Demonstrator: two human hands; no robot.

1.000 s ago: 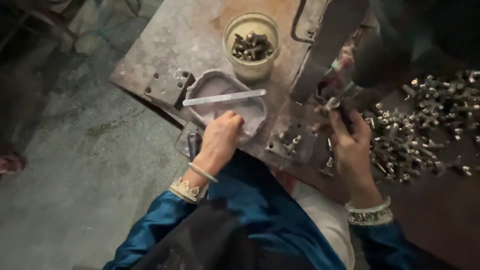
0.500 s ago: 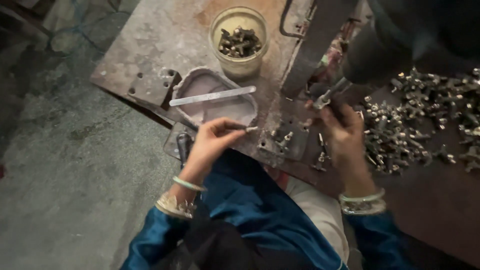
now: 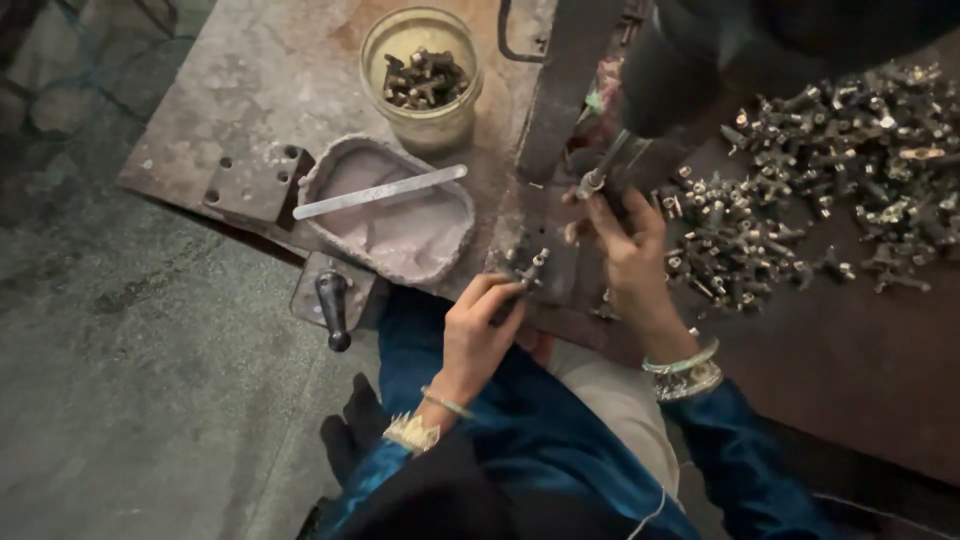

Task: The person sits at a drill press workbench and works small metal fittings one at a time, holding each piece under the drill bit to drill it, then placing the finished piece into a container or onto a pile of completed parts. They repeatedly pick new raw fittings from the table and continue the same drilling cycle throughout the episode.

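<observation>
Metal fitting [image 3: 530, 268] pinched in left hand [image 3: 478, 335]; right hand [image 3: 622, 235] grips rod [image 3: 600, 172].

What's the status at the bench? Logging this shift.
Left hand grips a small metal fitting. Right hand pinches another part under the press. Loose fittings piled right.

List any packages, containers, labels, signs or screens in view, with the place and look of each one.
No labels, signs or screens show.
Jar: top of the bench, round, clear yellowish, holding dark metal parts.
Tray: below the jar, near the left hand, shallow, pale pink-grey, with a flat metal strip across it.
</observation>
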